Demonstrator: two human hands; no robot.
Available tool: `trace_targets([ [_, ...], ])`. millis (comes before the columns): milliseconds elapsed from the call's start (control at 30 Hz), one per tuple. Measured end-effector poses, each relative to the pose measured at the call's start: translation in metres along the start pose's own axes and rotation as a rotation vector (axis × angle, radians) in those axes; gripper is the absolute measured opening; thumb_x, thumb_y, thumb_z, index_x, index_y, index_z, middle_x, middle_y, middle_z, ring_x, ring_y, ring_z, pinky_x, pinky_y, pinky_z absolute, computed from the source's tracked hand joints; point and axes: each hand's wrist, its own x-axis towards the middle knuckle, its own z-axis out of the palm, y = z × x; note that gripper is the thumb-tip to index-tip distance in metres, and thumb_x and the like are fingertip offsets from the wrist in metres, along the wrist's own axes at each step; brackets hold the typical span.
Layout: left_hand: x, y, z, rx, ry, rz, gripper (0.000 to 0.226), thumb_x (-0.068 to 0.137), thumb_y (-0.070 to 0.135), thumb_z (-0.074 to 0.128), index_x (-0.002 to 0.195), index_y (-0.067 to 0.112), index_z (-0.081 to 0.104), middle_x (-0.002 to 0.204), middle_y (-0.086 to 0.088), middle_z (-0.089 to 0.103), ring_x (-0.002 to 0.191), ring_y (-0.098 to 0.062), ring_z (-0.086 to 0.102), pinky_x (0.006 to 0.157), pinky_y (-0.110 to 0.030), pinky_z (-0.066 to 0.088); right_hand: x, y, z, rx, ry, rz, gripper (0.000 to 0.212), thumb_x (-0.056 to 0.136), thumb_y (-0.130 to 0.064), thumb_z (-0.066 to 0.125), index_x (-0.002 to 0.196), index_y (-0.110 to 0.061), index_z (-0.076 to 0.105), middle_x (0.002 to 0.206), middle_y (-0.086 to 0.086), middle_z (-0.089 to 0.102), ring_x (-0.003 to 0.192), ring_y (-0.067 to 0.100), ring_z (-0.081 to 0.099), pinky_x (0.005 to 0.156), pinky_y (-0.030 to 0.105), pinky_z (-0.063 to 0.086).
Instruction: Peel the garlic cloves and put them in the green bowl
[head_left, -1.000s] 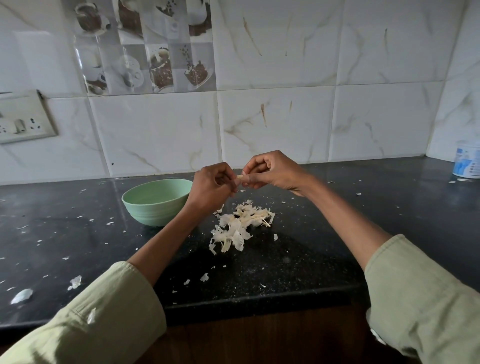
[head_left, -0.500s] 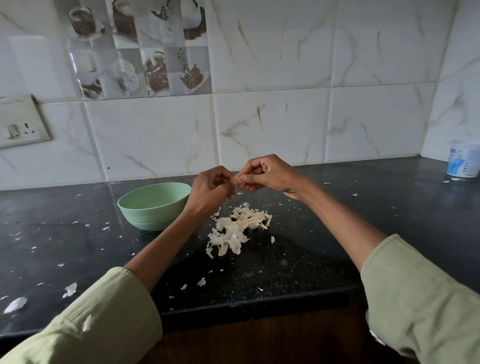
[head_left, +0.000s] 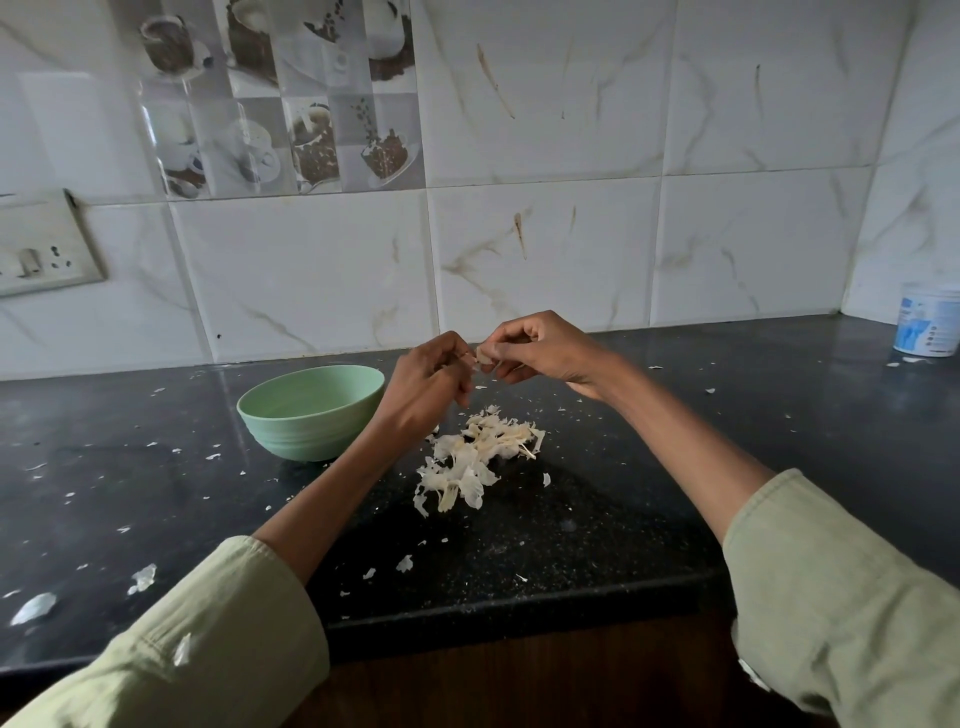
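Note:
Both hands meet above the black counter (head_left: 675, 467). My right hand (head_left: 540, 348) pinches a small pale garlic clove (head_left: 483, 356) between thumb and fingers. My left hand (head_left: 428, 382) touches the clove's left end with its fingertips, other fingers curled. The green bowl (head_left: 311, 410) stands just left of my left wrist; its inside shows nothing from this angle. A pile of garlic skins (head_left: 478, 452) lies on the counter below the hands.
Small skin flakes are scattered over the counter, with bigger ones at the front left (head_left: 34, 607). A white and blue tub (head_left: 930, 325) stands in the far right corner. A switch plate (head_left: 41, 249) is on the tiled wall at the left.
The hands stay together on the clove, working it slightly. The view has shifted a little, so bowl and hands sit marginally differently in frame.

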Motion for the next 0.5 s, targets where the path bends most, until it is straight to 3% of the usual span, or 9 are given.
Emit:
trace_targets([
  [133, 0.0001, -0.0012, 0.0022, 0.036, 0.016, 0.010, 0.020, 0.105, 0.015, 0.053, 0.091, 0.009, 0.067, 0.083, -0.013, 0.074, 0.069, -0.017, 0.067, 0.060, -0.015, 0.046, 0.0010, 0.0014, -0.0004, 0.031, 0.017, 0.010, 0.023, 0.096, -0.011, 0.072, 0.113, 0.005, 0.073, 0.100, 0.017, 0.075, 0.084, 0.019, 0.070, 0.075, 0.025, 0.060],
  [267, 0.0012, -0.0056, 0.0045, 0.180, 0.038, 0.044, 0.041, 0.107, 0.036, 0.060, 0.076, 0.011, 0.071, 0.068, -0.001, 0.073, 0.057, -0.010, 0.062, 0.060, -0.028, 0.049, 0.0025, 0.0022, -0.0020, 0.056, 0.027, 0.010, 0.023, 0.095, -0.009, 0.073, 0.111, 0.006, 0.073, 0.108, 0.024, 0.074, 0.090, 0.026, 0.072, 0.084, 0.032, 0.063],
  [433, 0.0039, -0.0085, 0.0028, 0.262, 0.070, 0.054, 0.015, 0.086, 0.028, 0.085, 0.079, 0.024, 0.073, 0.071, 0.010, 0.073, 0.064, -0.004, 0.067, 0.064, -0.028, 0.055, 0.0026, 0.0012, -0.0011, 0.088, 0.035, 0.005, 0.022, 0.092, -0.006, 0.075, 0.110, 0.008, 0.073, 0.100, 0.023, 0.076, 0.087, 0.028, 0.074, 0.084, 0.035, 0.064],
  [500, 0.0033, -0.0092, 0.0023, 0.257, 0.073, 0.054, 0.019, 0.081, 0.027, 0.089, 0.085, 0.027, 0.071, 0.078, 0.010, 0.074, 0.071, -0.007, 0.069, 0.068, -0.031, 0.058, 0.0024, 0.0007, -0.0007, 0.090, 0.041, 0.003, 0.022, 0.091, -0.005, 0.076, 0.108, 0.007, 0.073, 0.101, 0.026, 0.075, 0.089, 0.031, 0.074, 0.085, 0.037, 0.064],
])
